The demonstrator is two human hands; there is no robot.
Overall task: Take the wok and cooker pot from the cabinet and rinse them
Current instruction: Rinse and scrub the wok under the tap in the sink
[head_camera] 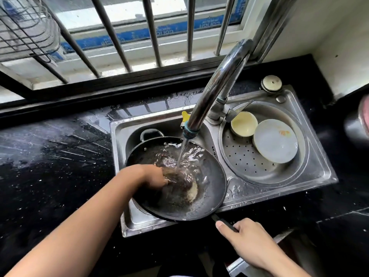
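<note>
Our right hand [249, 240] is gripping the slim black handle [225, 223] of the round dark metal wok [211, 176], fingers curling round it and the thumb lying along its top. Our left hand [153, 175] is reaching down into the wok from 8 o'clock. Its fingers are bending under the churning water, where they are blurring, so we cannot tell whether they are holding anything. A pale yellowish patch [193, 191] is showing just beside them at the wok's bottom.

The wok is sitting tilted in the left basin of the double stainless steel sink [311, 174], with its rim at 5 o'clock resting on the sink's front edge and the handle sticking out over the black speckled worktop [50, 166]. The tall curved chrome faucet [215, 86] is pouring a stream of water [182, 152] into the wok's middle. At the wok's 12 o'clock a black loop handle [151, 132] is poking up from a second vessel lying beneath it. That vessel is mostly hidden, and we cannot tell what it is.

At 3 o'clock, in the round right basin, a perforated steel strainer insert [243, 156] is holding a small cream bowl [244, 123] and a white plate [275, 140] with an orange smear, the two touching. The worktop is glistening wet at 9 and 12 o'clock. Grey metal window bars [153, 31] are running across 12 o'clock, and a wire rack [26, 31] is hanging at 10 o'clock.
</note>
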